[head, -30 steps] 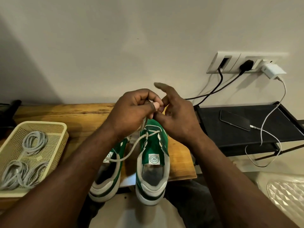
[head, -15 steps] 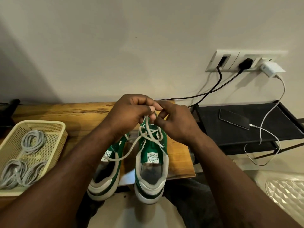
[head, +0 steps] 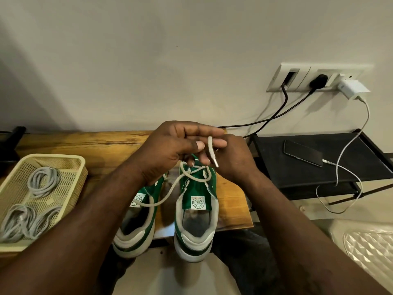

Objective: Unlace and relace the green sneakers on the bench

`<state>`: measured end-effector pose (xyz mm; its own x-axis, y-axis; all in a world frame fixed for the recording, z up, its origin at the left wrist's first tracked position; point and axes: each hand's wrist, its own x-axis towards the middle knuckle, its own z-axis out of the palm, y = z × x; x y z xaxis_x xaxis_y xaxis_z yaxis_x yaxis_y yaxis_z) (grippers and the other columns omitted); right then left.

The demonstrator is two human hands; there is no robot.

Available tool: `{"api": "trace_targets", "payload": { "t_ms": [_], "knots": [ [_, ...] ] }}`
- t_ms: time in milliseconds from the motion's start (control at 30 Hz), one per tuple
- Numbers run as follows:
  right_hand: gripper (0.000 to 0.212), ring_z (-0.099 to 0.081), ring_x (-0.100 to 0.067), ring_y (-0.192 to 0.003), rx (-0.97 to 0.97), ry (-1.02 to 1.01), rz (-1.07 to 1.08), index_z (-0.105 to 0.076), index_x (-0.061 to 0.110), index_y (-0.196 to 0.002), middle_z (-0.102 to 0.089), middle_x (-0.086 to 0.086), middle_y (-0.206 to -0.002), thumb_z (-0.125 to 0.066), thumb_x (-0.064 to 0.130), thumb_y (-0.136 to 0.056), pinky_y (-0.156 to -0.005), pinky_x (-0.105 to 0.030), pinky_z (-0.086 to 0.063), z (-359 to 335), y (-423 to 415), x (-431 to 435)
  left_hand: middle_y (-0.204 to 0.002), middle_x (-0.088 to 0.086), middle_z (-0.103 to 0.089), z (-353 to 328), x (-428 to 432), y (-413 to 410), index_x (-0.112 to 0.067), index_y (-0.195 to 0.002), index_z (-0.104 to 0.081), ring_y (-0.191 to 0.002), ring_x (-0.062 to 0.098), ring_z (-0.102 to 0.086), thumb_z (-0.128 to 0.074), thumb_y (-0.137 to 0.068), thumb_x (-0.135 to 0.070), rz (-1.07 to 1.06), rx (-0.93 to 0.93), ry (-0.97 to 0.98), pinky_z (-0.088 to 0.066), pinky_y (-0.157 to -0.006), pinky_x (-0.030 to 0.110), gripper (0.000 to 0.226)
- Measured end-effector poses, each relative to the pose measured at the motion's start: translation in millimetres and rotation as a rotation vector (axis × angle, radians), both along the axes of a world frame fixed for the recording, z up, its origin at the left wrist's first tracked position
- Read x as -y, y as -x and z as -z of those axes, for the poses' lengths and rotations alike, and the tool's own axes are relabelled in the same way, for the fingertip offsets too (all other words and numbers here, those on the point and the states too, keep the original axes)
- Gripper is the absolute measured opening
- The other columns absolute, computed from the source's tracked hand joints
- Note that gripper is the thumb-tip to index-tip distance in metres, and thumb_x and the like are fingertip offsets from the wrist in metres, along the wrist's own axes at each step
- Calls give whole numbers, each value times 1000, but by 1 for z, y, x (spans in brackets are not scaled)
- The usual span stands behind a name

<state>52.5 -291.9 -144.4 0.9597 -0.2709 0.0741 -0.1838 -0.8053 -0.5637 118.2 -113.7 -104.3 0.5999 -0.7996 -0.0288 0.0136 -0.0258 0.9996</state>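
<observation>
Both hands have risen a little above the shoe since half a second ago, and a free end of the lace (head: 212, 153) now juts out from the fingers; the left hand (head: 170, 150) curls its thumb and fingers round that white end, whose tip hangs down; the right hand (head: 234, 160) sits just behind it, its fingers mostly hidden, so I cannot tell what it holds; the rest of the lace crosses loosely over the tongue of the nearer green sneaker (head: 197, 188) and trails across the other sneaker (head: 152, 189); both stand side by side at the front edge of the wooden bench (head: 85, 143), heels toward the camera; a yellow basket (head: 72, 167) of coiled grey cables (head: 43, 180) sits to the left.
</observation>
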Motion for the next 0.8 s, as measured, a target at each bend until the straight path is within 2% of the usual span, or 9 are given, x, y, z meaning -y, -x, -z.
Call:
{"api": "trace_targets", "payload": {
  "t_ms": [100,200,333,500,567,633,700,767,800],
  "knots": [
    [22,-65,-10,-82,-16,-146,-24,-70,26,-113,-64,16,-82,-60,40,-99,-66,-25,-47,2,-2,-3,-97,1,-81,4,2,2,-16,-118,-76,-74,23,-75,-66,-101,-9,-147,206,-127,-53,-62,26,22],
    [49,-67,-8,-90,-128,-139,73,-57,31,-135,-73,12,-94,-75,46,-92,-79,-32,-53,-2,0,-1,-88,-6,-80,6,1,-5,-22,-107,-78,-65,16,-74,-71,-99,-20,-460,348,-172,-54,-61,25,10],
    [58,-69,-21,-90,-470,46,151,-62,20,-112,-70,-1,-98,-75,68,-83,-79,-45,-62,-6,8,2,-86,-7,-75,10,-7,-23,-31,-98,-74,-63,15,-70,-69,-101,-30,-616,383,-205,-54,-65,34,6],
    [41,-75,-29,-93,-566,-176,120,-63,13,-109,-72,-9,-102,-84,39,-86,-82,-49,-65,2,8,-6,-113,-5,-57,15,0,-13,-33,-94,-69,-96,13,-59,-68,-100,-36,-563,498,-405,-45,-83,29,7],
    [30,-73,-29,-98,-505,-163,121,-66,15,-106,-73,-8,-104,-83,28,-85,-84,-48,-64,5,4,-9,-109,-8,-63,13,2,-12,-30,-95,-67,-88,17,-67,-64,-103,-34,-577,484,-352,-51,-79,32,9],
    [14,-72,-27,-96,-435,-154,130,-69,19,-97,-73,-4,-100,-78,19,-86,-83,-46,-64,5,4,-15,-93,-8,-73,12,2,-12,-24,-98,-66,-66,16,-68,-60,-106,-32,-608,419,-263,-52,-63,29,12],
    [9,-74,-29,-92,-337,-364,65,-70,14,-93,-75,-7,-95,-77,11,-87,-84,-48,-63,0,5,-26,-89,-7,-76,10,1,-15,-23,-101,-66,-55,13,-64,-58,-107,-29,-665,356,-198,-50,-56,26,11],
    [12,-76,-32,-92,-265,-891,-59,-68,3,-105,-77,-15,-98,-72,3,-94,-84,-47,-63,-13,6,-39,-92,-7,-78,9,0,-17,-24,-105,-70,-53,11,-61,-57,-107,-23,-707,287,-144,-49,-56,27,12],
    [15,-76,-32,-93,-242,-1053,-121,-67,2,-111,-77,-15,-100,-70,2,-96,-83,-44,-62,-17,5,-42,-96,-8,-78,9,-1,-18,-25,-108,-72,-54,10,-60,-57,-107,-21,-712,258,-128,-49,-56,26,16]
  ]
}}
